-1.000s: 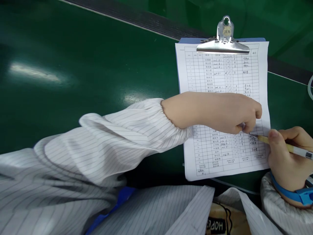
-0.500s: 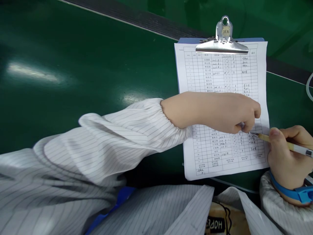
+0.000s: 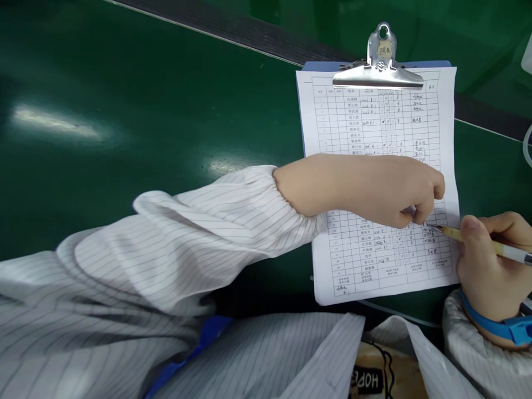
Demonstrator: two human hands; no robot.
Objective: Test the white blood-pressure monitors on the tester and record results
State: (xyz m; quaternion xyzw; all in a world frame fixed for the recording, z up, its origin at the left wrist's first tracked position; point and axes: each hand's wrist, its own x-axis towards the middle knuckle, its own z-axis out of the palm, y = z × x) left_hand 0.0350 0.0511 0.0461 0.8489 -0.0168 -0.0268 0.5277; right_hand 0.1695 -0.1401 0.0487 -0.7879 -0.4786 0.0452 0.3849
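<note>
A printed form [image 3: 366,130] with a table of handwritten dates, ticks and signatures lies on a blue clipboard [image 3: 320,66]. A silver clip [image 3: 380,75] grips its top edge. My left hand [image 3: 409,188] rests across the middle of the sheet, its fingers curled in and the rows beneath it hidden. In my right hand [image 3: 490,260], at the sheet's right edge, is a pen [image 3: 453,233] with a pale yellow grip and white barrel. Its tip meets the paper in a right-hand column, just below my left fingers.
The clipboard lies on a dark green tabletop [image 3: 124,138]. A dark strip [image 3: 249,41] crosses behind it. A white loop [image 3: 527,147] and part of a white object [image 3: 527,58] show at the right edge. A blue band [image 3: 494,327] circles my right wrist.
The view has shifted slightly, and a white object now shows at the upper right edge. The pen has tilted a little, its tip staying in the same area. My left hand keeps its place.
</note>
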